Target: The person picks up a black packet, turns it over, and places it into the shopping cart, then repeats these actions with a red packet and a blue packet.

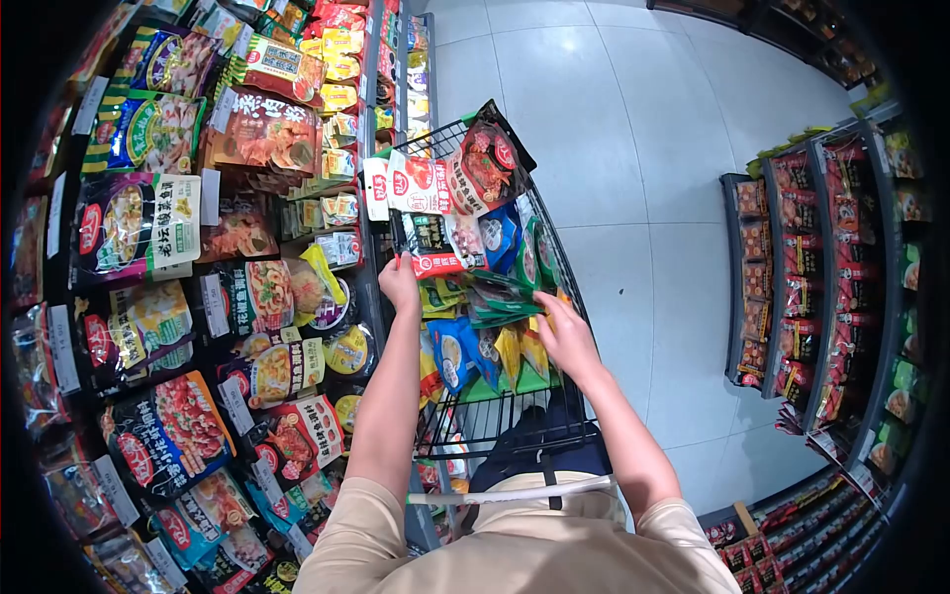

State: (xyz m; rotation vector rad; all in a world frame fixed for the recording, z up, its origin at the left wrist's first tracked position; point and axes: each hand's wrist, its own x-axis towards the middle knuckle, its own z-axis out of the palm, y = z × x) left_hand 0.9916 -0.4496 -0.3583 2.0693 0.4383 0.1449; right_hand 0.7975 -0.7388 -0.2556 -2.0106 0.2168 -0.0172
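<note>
Evidently my left hand (399,282) gripped the red-and-white packet (440,264) by its corner; my right hand (566,332) met the green packets (500,300) just leftward, its grasp unclear; blue packets (453,353) lay between my wrists.

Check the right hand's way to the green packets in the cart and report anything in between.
Nothing visible stands between: the right hand's fingertips are at the edge of the green packets. The blue packets lie to one side.

Pale grey floor tiles (614,168), black wire cart (495,421), bright green packets (507,297), plain beige shirt (515,554).
</note>
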